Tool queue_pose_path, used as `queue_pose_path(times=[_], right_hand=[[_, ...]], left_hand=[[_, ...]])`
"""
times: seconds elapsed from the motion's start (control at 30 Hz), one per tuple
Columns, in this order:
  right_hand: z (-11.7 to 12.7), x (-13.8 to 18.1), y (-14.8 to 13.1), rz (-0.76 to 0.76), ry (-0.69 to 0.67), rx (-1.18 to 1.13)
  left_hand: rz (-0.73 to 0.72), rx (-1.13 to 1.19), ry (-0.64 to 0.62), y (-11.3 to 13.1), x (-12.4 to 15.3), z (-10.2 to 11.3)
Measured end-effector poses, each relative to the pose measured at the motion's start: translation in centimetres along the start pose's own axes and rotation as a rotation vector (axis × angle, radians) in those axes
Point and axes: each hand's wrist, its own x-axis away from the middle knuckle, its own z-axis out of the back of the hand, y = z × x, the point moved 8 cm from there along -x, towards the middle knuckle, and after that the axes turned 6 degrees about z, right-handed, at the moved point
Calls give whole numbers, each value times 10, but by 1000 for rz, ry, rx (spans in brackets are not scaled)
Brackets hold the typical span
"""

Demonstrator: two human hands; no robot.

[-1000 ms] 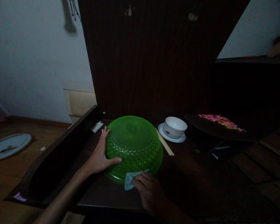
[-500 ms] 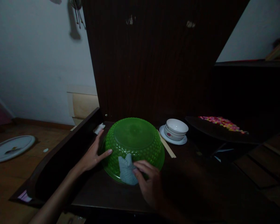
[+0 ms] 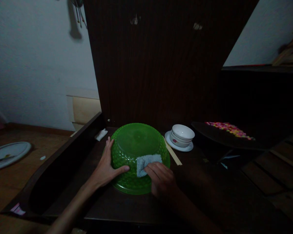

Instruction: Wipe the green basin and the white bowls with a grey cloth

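Observation:
A green plastic basin (image 3: 139, 138) with a bumpy side lies upside down on the dark wooden desk (image 3: 117, 209). My left hand (image 3: 107, 165) rests against the basin's left side, thumb and fingers spread. Fingers of my right hand (image 3: 162, 178) are closed on a light grey-blue cloth (image 3: 146, 162), which is pressed to the near right side of the basin. Part of the cloth is hidden under those fingers.
Right of the basin, stacked white bowls (image 3: 183, 133) stand on a plate (image 3: 190, 148), with wooden chopsticks (image 3: 174, 154) beside them. Crumpled white tissue (image 3: 102, 134) lies at the back left. A raised board (image 3: 70, 156) edges the desk's left side. Colourful pieces (image 3: 230, 129) sit farther right.
My right hand has moved the cloth up and to the right across the basin's side. My left hand has slid slightly right, its thumb reaching farther over the basin.

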Motion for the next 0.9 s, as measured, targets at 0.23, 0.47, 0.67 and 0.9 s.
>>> queue_pose_path(times=[0.23, 0.47, 0.67, 0.9], right_hand=[[-50, 43, -40, -28, -263, -192], [-59, 30, -49, -108, -372, -321], [-73, 12, -77, -108, -455, -340], [-65, -14, -78, -172, -284, -437]], left_hand=[[-2, 6, 19, -1, -2, 2], [-38, 118, -20, -3, -6, 14], [-52, 243, -148, -12, -19, 32], [-56, 352, -159, -18, -24, 37]])
